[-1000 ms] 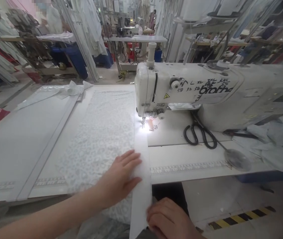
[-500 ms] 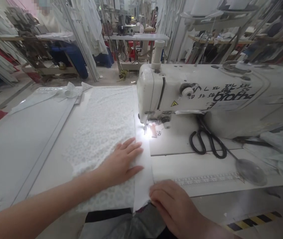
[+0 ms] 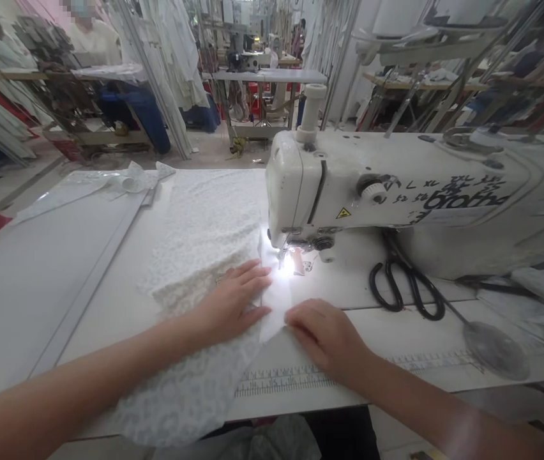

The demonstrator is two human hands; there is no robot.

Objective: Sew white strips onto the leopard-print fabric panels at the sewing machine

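Note:
A pale patterned fabric [image 3: 205, 223] lies on the sewing table, with a plain white strip [image 3: 274, 313] along its right edge running up to the lit needle area. My left hand [image 3: 238, 294] rests flat on the fabric, fingers stretched out just left of the strip and short of the needle. My right hand [image 3: 320, 332] pinches the strip's near corner between thumb and fingers. The sewing machine [image 3: 348, 191] stands beyond and to the right, its lamp glaring over the presser foot. Below my left forearm the fabric's near part hangs at the table edge.
Black-handled scissors [image 3: 406, 287] lie under the machine arm, beside a grey round-ended tool [image 3: 495, 348]. A measuring tape [image 3: 276, 381] runs along the table front. More fabric [image 3: 540, 300] is heaped at right, and a white board [image 3: 75, 255] lies at left. A person [image 3: 92, 41] sits behind.
My right hand has moved forward with the strip's near corner, closer to the needle. The fabric has slid forward and bunched beneath my left hand, uncovering the tape. The view has shifted slightly.

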